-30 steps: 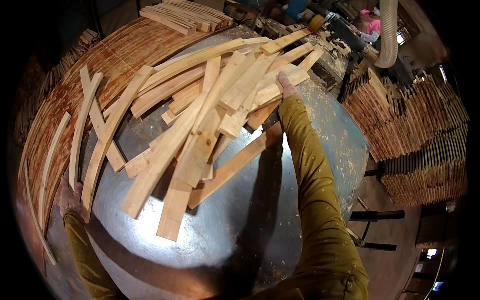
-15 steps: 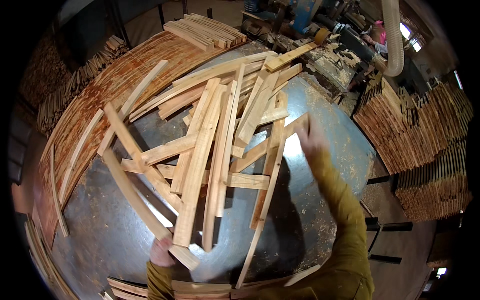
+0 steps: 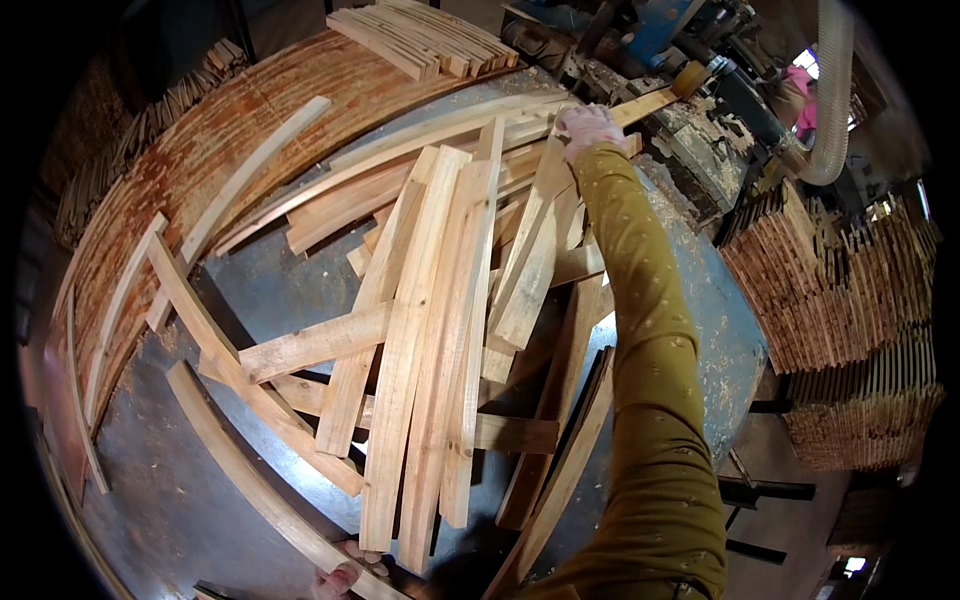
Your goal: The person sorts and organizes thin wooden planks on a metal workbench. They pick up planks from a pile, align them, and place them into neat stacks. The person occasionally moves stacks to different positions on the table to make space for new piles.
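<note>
- The right hand (image 3: pixel 588 128), on an arm in an olive sleeve (image 3: pixel 640 340), reaches far across the table and lies on the top ends of the long wooden slats (image 3: pixel 440 330); its fingers curl over a slat end, though how firm the grasp is cannot be told.
- The left hand (image 3: pixel 340 578) shows only at the lower edge, fingers wrapped about the near end of a curved slat (image 3: pixel 250 480).
- The slats lie in a loose, crossed heap on the grey metal table (image 3: pixel 700 330), most pointing away from the person.
- Stacked slats (image 3: pixel 840 290) stand at the right, beyond the table edge.
- A pale hose (image 3: pixel 835 90) hangs at the upper right.
</note>
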The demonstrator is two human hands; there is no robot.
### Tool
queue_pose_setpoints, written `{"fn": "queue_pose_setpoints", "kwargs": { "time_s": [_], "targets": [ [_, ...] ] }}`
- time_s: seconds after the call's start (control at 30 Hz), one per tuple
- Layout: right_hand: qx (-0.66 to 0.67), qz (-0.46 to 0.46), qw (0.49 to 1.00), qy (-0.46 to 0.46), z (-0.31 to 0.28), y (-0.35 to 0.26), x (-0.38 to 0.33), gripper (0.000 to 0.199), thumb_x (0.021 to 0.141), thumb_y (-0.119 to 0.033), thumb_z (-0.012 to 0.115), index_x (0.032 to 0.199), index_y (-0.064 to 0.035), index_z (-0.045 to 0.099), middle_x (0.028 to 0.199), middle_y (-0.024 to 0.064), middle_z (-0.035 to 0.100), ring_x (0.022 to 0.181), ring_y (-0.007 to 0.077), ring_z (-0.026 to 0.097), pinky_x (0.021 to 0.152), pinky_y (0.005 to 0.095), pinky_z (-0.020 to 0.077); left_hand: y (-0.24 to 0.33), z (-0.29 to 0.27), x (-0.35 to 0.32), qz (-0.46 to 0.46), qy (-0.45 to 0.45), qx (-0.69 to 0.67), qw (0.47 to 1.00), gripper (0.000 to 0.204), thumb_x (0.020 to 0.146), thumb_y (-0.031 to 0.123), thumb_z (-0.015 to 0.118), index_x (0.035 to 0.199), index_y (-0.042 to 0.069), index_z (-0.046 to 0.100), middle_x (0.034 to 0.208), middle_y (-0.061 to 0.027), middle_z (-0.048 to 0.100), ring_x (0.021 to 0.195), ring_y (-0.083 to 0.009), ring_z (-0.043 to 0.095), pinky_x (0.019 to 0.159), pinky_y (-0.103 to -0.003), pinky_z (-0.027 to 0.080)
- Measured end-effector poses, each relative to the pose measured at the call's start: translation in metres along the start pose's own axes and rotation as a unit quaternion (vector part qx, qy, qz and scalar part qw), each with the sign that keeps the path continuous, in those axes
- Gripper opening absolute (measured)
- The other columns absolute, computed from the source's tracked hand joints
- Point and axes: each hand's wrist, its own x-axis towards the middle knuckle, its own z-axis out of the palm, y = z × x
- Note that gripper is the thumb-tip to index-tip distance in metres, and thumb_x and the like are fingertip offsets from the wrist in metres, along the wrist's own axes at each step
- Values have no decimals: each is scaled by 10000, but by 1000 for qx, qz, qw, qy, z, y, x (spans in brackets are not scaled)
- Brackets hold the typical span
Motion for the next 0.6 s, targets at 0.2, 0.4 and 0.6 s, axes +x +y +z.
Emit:
{"fn": "queue_pose_setpoints", "kwargs": {
  "time_s": [0.2,0.4,0.6],
  "targets": [
    [44,28,995,80,9,6,7,308,816,-147,634,1112,-230,615,1275,54,617,1285,249,494,1132,370,296,-12,0,17,96,-21,-92,991,451,879,322,695,1207,45,555,1131,-160,613,989,-320,628,828,-452,556],
    [89,70,990,89,1,7,7,230,792,-223,666,1022,-217,658,1188,60,659,1198,231,574,959,397,470,-8,36,26,106,22,-55,993,493,869,333,701,1232,40,540,1139,-159,609,1008,-312,622,848,-448,548],
    [57,16,983,175,22,-4,8,335,711,-113,668,1034,-201,644,1093,63,664,1125,276,590,984,351,431,-21,57,43,85,38,-53,994,496,857,324,705,1223,34,540,1130,-159,611,997,-309,624,841,-446,549]
  ]
}}
